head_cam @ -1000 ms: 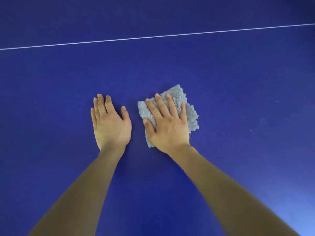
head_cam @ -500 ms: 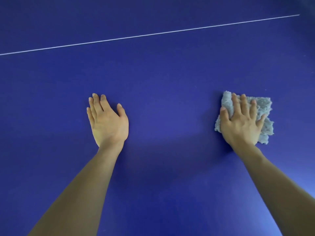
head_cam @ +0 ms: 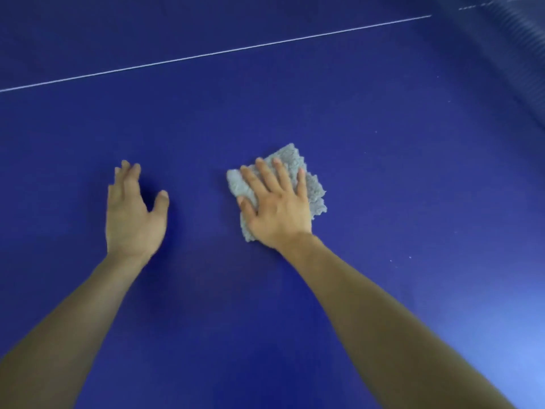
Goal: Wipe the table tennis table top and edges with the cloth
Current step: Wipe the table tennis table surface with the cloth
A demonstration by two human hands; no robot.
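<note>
The blue table tennis table top (head_cam: 383, 178) fills the view. A grey fluffy cloth (head_cam: 312, 187) lies folded on it near the middle. My right hand (head_cam: 277, 208) presses flat on the cloth with straight, spread fingers, covering most of it. My left hand (head_cam: 132, 214) is to the left of the cloth, apart from it, with fingers extended and thumb spread; it looks slightly lifted and blurred, holding nothing.
A thin white line (head_cam: 206, 56) runs across the far part of the table. The dark net (head_cam: 513, 48) stands at the top right corner. A few small pale specks dot the surface to the right of the cloth.
My right hand has slid the cloth back left from the right side toward the middle. My left hand has lifted a little and spread its thumb. The net has come into view.
</note>
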